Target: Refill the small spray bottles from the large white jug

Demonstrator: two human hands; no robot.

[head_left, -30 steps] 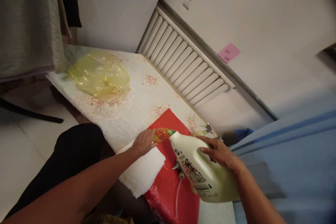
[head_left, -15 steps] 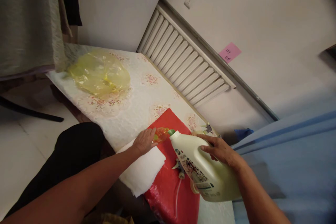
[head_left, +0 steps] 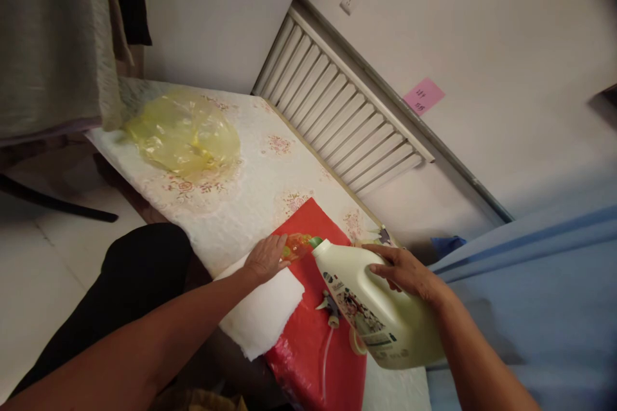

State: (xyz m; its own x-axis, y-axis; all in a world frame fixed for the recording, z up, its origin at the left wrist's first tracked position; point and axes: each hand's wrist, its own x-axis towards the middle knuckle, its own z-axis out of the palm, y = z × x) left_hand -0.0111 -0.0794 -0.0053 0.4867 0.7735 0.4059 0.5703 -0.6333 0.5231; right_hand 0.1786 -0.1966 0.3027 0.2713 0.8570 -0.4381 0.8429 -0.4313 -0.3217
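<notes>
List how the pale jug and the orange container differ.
The jug is much bigger than the orange container. The jug is pale yellow-green with a printed label; the orange container looks see-through. The jug is tilted, gripped by its handle in the right hand, while the left hand holds the orange container. Both are hand-held.

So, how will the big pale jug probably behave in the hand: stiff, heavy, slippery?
The pale jug is probably fairly stiff, since its rounded walls show no dent beside the right hand. It could be heavy if well filled, being so bulky, but I cannot see how full it is. Its smooth, shiny surface might be slippery, especially when wet.
</notes>
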